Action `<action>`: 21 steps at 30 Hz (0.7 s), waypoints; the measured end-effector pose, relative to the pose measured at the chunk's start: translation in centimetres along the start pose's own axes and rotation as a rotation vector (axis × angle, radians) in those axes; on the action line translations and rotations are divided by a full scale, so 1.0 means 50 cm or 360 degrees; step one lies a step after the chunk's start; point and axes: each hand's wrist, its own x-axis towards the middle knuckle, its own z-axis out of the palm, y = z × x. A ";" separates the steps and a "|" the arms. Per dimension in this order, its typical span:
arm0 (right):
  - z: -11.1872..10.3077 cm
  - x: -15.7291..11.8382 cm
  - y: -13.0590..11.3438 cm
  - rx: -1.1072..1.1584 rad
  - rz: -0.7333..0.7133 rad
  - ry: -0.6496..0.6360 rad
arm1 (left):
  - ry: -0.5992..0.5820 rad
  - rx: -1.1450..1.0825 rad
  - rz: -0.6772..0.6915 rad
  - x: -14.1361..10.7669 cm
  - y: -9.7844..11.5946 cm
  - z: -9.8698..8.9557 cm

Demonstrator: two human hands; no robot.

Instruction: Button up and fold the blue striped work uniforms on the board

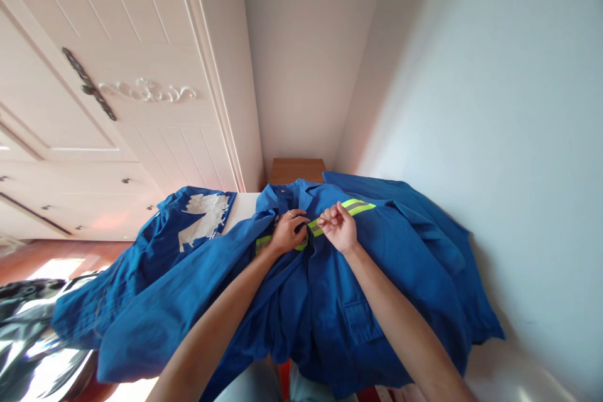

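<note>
Because the blue jacket [330, 301] lies loose and creased around its front opening, the work between the hands would probably go best with one edge steadied and the reflective stripe [360, 206] kept level across both sides. The left hand [288, 231] is bent over the cloth just left of the opening, below the collar [304, 192]; the right hand [338, 228], fingers curled inward, is just right of it, over the stripe. Whether either pinches fabric, I cannot tell. The jacket spreads beneath and beyond both hands, its lower part nearest the person.
</note>
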 end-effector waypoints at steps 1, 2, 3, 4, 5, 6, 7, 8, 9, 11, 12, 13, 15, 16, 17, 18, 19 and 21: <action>0.002 -0.002 0.001 0.0021 -0.0004 -0.0014 | 0.0073 -0.0081 0.0017 -0.001 0.006 -0.005; 0.004 -0.005 0.003 0.0023 -0.0018 -0.0029 | 0.0124 -0.0165 0.0021 -0.001 0.014 -0.010; 0.005 -0.006 0.004 0.0014 -0.0035 -0.0046 | 0.0149 -0.0257 0.0008 0.000 0.023 -0.015; 0.006 -0.008 0.006 0.0000 -0.0049 -0.0065 | 0.0156 -0.0357 -0.0017 0.001 0.034 -0.020; 0.006 -0.010 0.007 -0.0014 -0.0056 -0.0085 | 0.0149 -0.0461 -0.0043 0.003 0.045 -0.024; 0.006 -0.011 0.008 -0.0031 -0.0045 -0.0107 | 0.0134 -0.0560 -0.0058 0.005 0.055 -0.027; 0.006 -0.012 0.008 -0.0051 -0.0020 -0.0123 | 0.0119 -0.0646 -0.0053 0.006 0.065 -0.029; 0.006 -0.012 0.008 -0.0080 0.0009 -0.0130 | 0.0110 -0.0711 -0.0031 0.008 0.073 -0.030; 0.006 -0.012 0.008 -0.0119 0.0033 -0.0126 | 0.0104 -0.0755 0.0003 0.009 0.080 -0.030; 0.005 -0.012 0.008 -0.0235 0.0053 -0.0093 | 0.0102 -0.0796 0.0069 0.010 0.086 -0.028; 0.004 -0.011 0.009 -0.0312 0.0047 -0.0062 | 0.0108 -0.0807 0.0085 0.010 0.087 -0.026; 0.003 -0.010 0.010 -0.0399 0.0033 -0.0025 | 0.0117 -0.0812 0.0089 0.010 0.086 -0.024; 0.003 -0.008 0.013 -0.0580 0.0006 0.0048 | 0.0140 -0.0814 0.0074 0.008 0.080 -0.019; 0.003 -0.006 0.015 -0.0662 -0.0002 0.0074 | 0.0146 -0.0816 0.0063 0.008 0.077 -0.016; 0.004 -0.006 0.016 -0.0732 -0.0006 0.0089 | 0.0148 -0.0819 0.0050 0.007 0.074 -0.014; 0.004 -0.005 0.018 -0.0787 -0.0006 0.0093 | 0.0150 -0.0824 0.0039 0.006 0.071 -0.012; 0.005 -0.004 0.019 -0.0827 -0.0004 0.0090 | 0.0152 -0.0831 0.0028 0.006 0.068 -0.011; 0.007 -0.004 0.021 -0.0870 0.0006 0.0075 | 0.0150 -0.0843 0.0014 0.005 0.065 -0.010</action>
